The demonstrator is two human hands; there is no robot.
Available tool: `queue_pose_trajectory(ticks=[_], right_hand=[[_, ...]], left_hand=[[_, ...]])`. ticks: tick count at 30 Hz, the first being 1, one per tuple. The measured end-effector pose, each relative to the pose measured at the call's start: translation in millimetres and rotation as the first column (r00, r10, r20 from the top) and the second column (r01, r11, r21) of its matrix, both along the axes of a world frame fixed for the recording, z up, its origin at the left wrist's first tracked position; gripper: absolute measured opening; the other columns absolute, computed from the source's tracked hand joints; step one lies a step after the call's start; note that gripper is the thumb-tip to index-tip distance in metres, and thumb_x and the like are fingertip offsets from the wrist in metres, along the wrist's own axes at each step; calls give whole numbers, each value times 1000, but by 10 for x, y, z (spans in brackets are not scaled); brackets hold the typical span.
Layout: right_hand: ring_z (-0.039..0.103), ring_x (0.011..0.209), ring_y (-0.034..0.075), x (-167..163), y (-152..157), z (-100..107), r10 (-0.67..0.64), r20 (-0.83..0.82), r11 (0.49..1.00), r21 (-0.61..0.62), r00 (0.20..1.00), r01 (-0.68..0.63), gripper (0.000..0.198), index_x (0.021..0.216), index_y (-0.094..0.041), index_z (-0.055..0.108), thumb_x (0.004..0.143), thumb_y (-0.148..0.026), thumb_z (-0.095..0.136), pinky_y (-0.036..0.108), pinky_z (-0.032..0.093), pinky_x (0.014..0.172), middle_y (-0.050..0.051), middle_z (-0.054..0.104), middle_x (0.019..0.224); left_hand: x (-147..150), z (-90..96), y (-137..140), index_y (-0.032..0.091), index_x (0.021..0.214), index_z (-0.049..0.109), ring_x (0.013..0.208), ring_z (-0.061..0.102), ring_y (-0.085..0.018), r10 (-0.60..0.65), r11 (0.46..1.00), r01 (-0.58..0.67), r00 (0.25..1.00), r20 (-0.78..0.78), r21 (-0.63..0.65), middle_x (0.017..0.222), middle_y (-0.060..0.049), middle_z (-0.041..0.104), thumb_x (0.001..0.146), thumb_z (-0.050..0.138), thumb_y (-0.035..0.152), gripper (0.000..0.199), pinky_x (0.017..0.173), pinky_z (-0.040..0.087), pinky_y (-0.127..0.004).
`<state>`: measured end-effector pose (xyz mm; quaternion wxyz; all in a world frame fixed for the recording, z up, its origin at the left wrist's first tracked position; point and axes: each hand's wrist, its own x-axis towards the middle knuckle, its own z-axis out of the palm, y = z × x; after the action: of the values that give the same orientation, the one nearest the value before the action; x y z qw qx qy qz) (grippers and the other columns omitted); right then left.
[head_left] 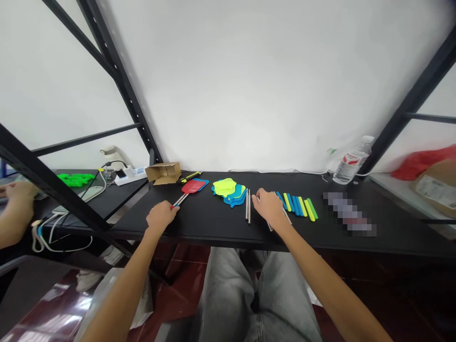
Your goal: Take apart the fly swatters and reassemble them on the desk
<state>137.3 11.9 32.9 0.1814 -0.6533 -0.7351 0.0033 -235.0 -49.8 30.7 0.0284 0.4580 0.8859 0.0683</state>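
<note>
My left hand [162, 214] is closed around the handle end of a red fly swatter [193, 185]. That swatter lies over a blue one [204, 183], and their thin metal shafts run side by side toward the hand. My right hand [269, 205] is curled low over the table, its fingers pinched at a metal rod [270, 228] that slants out beneath the palm. To its left lie several more metal rods [248, 206]. Between the hands is a pile of swatter heads, yellow [225, 186] above blue [235, 195]. Blue, yellow and green grip tubes [302, 207] lie right of my right hand.
On the black table [213, 228] stand an open cardboard box [164, 173] and a water bottle [351, 161]; a yellow-black cutter [191, 177] lies beside the box. Black shelf posts rise at both sides. At far left, another person's hand [19, 194] is near a power strip [130, 175].
</note>
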Motion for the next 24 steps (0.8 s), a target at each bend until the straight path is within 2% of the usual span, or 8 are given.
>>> queue_pose_trajectory(ticks=[7,11,13,14,16,18,21,24], right_hand=[[69,90,27,-13,-71,64,4,-61,1000,5,998,-4,29,101,-20,66,97,-41,48,31,42,77,11,71,86],[68,88,25,-75,-191,171,125,-313,992,46,941,-116,30,93,-19,70,96,-39,48,29,43,77,9,72,83],[68,87,23,-230,-309,220,292,-575,950,84,764,-301,37,93,-20,71,97,-46,46,28,45,77,8,73,87],[68,86,21,-325,-376,235,347,-725,908,101,595,-406,39,99,-20,71,96,-49,45,28,47,75,7,73,91],[68,84,20,-498,-506,241,310,-924,838,154,225,-523,44,107,-21,68,94,-56,44,28,50,71,6,73,95],[67,86,20,-572,-603,215,225,-974,870,215,-31,-443,43,96,-20,68,91,-59,48,29,52,73,6,73,91],[66,86,21,-414,-670,155,112,-964,919,192,-239,-344,36,82,-21,61,84,-57,61,30,53,72,5,71,84],[67,81,21,-42,-682,125,45,-942,933,158,-332,-324,34,79,-22,56,79,-54,68,30,53,67,3,66,79]], left_hand=[[101,130,-50,20,109,68,105,65,-39,22,994,-20,1000,-22,107,112,-20,69,90,48,54,44,82,49,-45],[501,396,-197,21,104,67,99,66,-33,-67,947,66,998,-6,315,99,-14,72,95,38,51,43,82,48,-39],[910,507,-260,21,102,67,91,67,-27,-260,871,229,966,13,434,91,-9,72,97,37,47,40,80,46,-32],[1152,538,-288,21,103,67,88,67,-25,-355,831,300,934,32,468,90,-8,72,98,37,46,40,79,45,-30],[1650,543,-341,20,108,67,87,67,-23,-511,771,410,855,88,486,94,-8,73,98,40,42,37,78,45,-28],[2089,482,-385,19,118,64,92,67,-25,-586,739,458,799,135,494,101,-10,72,98,42,34,33,79,44,-29],[2546,339,-400,18,103,66,86,66,-23,-663,690,447,706,249,570,94,-11,71,97,41,31,29,75,43,-30],[2849,231,-352,18,74,60,64,58,-16,-757,647,378,421,499,662,72,-6,64,96,45,41,35,61,40,-26]])
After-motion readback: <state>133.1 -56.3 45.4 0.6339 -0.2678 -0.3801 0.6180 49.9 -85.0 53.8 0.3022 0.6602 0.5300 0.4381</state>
